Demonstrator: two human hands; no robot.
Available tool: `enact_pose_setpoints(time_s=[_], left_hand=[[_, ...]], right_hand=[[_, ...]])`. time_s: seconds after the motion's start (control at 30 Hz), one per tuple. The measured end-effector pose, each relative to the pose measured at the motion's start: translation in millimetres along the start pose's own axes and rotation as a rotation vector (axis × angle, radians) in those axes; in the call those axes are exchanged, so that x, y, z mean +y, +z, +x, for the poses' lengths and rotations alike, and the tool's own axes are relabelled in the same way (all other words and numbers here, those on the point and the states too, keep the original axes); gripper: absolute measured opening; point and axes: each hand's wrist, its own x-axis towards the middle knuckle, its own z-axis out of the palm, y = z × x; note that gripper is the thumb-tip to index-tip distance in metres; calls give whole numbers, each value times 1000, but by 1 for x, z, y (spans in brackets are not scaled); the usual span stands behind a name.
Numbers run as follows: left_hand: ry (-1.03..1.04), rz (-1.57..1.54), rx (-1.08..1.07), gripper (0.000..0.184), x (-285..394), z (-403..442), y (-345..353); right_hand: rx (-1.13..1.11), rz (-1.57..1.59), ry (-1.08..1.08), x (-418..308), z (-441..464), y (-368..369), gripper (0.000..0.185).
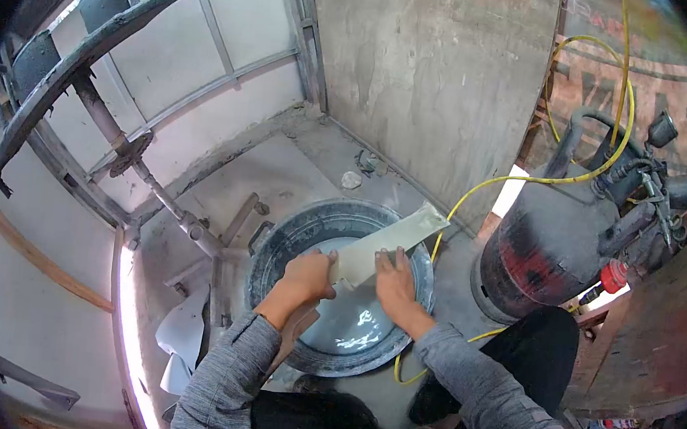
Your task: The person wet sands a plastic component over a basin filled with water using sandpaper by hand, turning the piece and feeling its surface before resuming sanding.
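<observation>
A pale, flat strip (pixel 382 247) slants over a wide metal basin (pixel 264 244), its far end reaching past the basin's right rim. Whitish liquid (pixel 358 323) lies in the basin and shines. My left hand (pixel 308 281) is closed on the strip's near left end. My right hand (pixel 396 290) grips its lower edge farther right, thumb and fingers pressed on it. Beneath my left wrist a brownish flat piece (pixel 292 338) slopes across the basin's front left rim; whether my left hand touches it is hidden.
A dark pressure tank (pixel 544 234) with a spray gun (pixel 659 199) stands right. A yellow hose (pixel 478 186) runs down beside the basin. A round-plate stand (pixel 99 50) rises at left. A grey board (pixel 423 73) leans behind. White pieces (pixel 182 331) lie left of the basin.
</observation>
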Motion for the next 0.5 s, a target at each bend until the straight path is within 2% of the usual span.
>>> enact_pose_setpoints(time_s=[0.03,0.07,0.17,0.2,0.3,0.33,0.47,0.5], left_hand=[[-9,3,-21,88,1,1,-1],[-6,0,-18,88,-1,1,2],[28,19,-4,87,-4,-1,8],[39,11,10,86,-2,-3,5],[52,17,34,83,-6,2,10],[47,-3,13,83,-7,0,10],[25,4,58,78,0,-6,2],[37,2,81,76,2,-7,3]], right_hand=[[11,37,95,-1,3,2,47],[11,33,94,0,0,2,47],[-5,10,-122,3,-14,2,46],[56,80,55,4,-1,-3,45],[61,76,103,-14,-3,-20,45],[27,-69,-71,-14,-12,-1,45],[75,-45,-168,3,-5,0,46],[90,5,-87,-4,-4,4,45]])
